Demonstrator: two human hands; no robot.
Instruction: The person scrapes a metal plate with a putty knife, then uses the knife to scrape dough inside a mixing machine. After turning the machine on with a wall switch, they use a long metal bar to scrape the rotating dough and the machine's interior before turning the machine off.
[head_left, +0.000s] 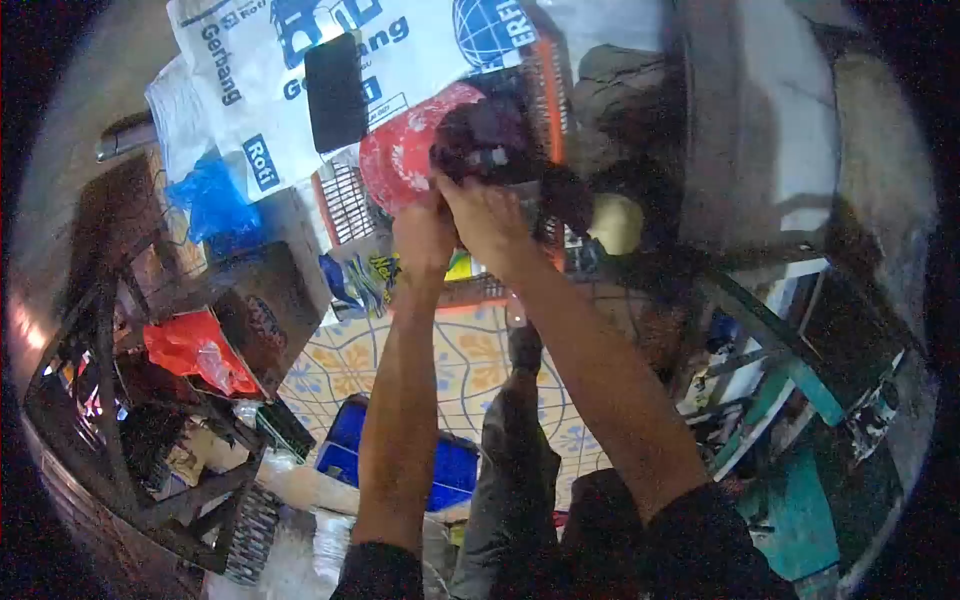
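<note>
My left hand (424,235) and my right hand (490,225) are close together, fingers curled inward. Both are at the near edge of a dark, glossy bag (490,135) that looks like black plastic. My right fingers are closed on its edge. The left hand is also closed, beside the right, and what its fingers hold is hidden. Under and left of the dark bag lies a red thing with a white pattern (405,145). A flat black rectangular object (336,95) rests on a white printed sack (235,95) further left.
An orange-edged crate (550,95) stands beneath these things. A blue plastic bag (215,205) and a red plastic bag (200,352) are at the left. A blue container (450,478) sits on the patterned floor (465,350). Green frame parts (800,390) stand at the right.
</note>
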